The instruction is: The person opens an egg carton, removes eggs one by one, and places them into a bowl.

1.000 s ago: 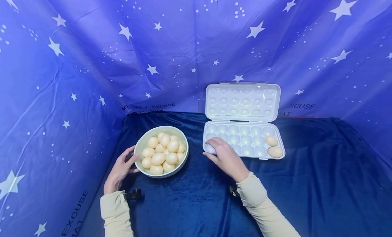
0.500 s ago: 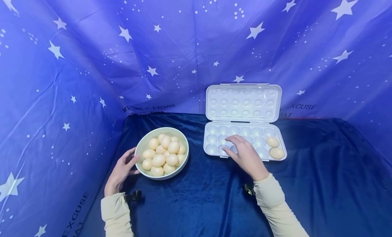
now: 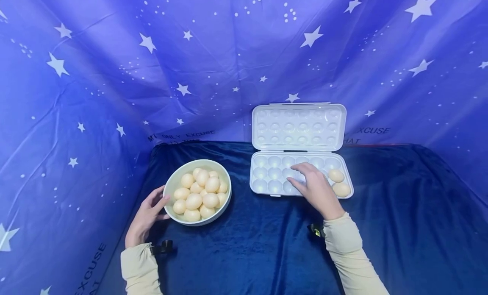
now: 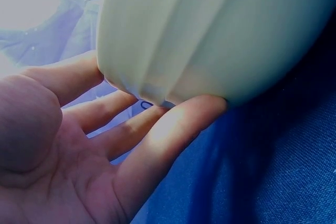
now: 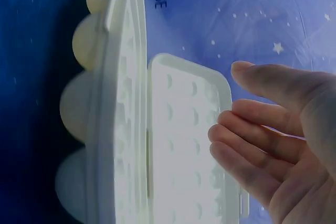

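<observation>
A pale green bowl (image 3: 169,214) heaped with several cream-coloured eggs (image 3: 193,201) stands on the left of the table. My left hand (image 3: 146,214) touches the bowl's left side. Its fairly straight, spread fingers rest against the outer wall, as the left wrist view shows. On the right, a white egg tray (image 3: 254,180) lies with its lid up. Two eggs (image 3: 336,175) sit one behind the other in its rightmost column. My right hand (image 3: 316,187) hovers over the tray's front middle, hiding some cups. Its fingers are loosely bent and hold nothing.
The raised lid (image 3: 299,138) leans near the star-printed curtain (image 3: 213,57) behind the table. Dark blue velvet cloth (image 3: 244,244) covers the table between bowl and tray. A black wrist camera (image 3: 166,246) sits below the left hand.
My right hand has moved right along the tray, from its left front corner to right of its middle, uncovering the left cups. The left hand has stayed at the bowl.
</observation>
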### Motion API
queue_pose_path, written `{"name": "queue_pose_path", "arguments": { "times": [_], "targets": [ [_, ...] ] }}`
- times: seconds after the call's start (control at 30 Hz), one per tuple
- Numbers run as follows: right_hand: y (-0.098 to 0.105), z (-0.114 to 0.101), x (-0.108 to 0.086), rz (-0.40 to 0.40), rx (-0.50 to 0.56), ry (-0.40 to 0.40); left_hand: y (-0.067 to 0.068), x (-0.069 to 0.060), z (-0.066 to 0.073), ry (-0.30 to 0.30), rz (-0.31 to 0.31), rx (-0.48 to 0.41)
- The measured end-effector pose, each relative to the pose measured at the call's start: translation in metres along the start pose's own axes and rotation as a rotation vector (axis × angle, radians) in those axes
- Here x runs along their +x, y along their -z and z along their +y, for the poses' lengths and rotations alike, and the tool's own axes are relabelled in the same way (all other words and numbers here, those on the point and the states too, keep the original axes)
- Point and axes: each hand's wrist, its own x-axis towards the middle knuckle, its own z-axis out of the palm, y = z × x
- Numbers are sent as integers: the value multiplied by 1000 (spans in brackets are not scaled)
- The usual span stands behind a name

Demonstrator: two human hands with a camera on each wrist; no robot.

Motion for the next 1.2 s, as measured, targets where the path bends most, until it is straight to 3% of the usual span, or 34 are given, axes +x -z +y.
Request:
{"name": "queue_pose_path", "arguments": {
  "times": [0.63,0.93,1.2],
  "targets": [
    [23,44,-6,0,-53,-146,1,0,-1,12,-8,5],
    [26,61,-9,14,-79,-189,1,0,-1,15,-15,7],
    [24,78,-16,-25,-97,-250,1,1,-1,17,-13,6]
  ]
}}
